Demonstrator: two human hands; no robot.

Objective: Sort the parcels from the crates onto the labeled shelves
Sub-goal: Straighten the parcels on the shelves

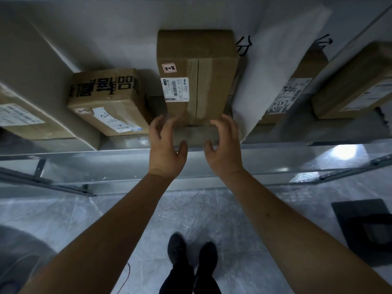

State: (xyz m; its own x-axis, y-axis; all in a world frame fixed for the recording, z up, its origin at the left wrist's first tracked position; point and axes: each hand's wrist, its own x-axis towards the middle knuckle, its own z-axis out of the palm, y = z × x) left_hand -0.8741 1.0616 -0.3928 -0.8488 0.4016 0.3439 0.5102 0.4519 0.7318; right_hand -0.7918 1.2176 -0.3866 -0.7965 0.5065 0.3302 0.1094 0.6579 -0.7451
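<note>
Shelf (127, 154) is packed. Tall taped carton (197, 81) sits centre, near end at the shelf lip, both hands (167, 149) spread at that end. Left: printed carton (106, 102) just beside it, only a narrow dark slot between. Right: white divider sheet (273, 81) leans close against the tall carton, more cartons (352, 81) behind it. Far left another carton (27, 117). Free room: front of the shelf lip and open floor (127, 219) below.

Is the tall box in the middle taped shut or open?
Shut. The tall box has a strip of brown tape running down its middle seam, and no flaps stick up. Both hands hover just below it.
</note>
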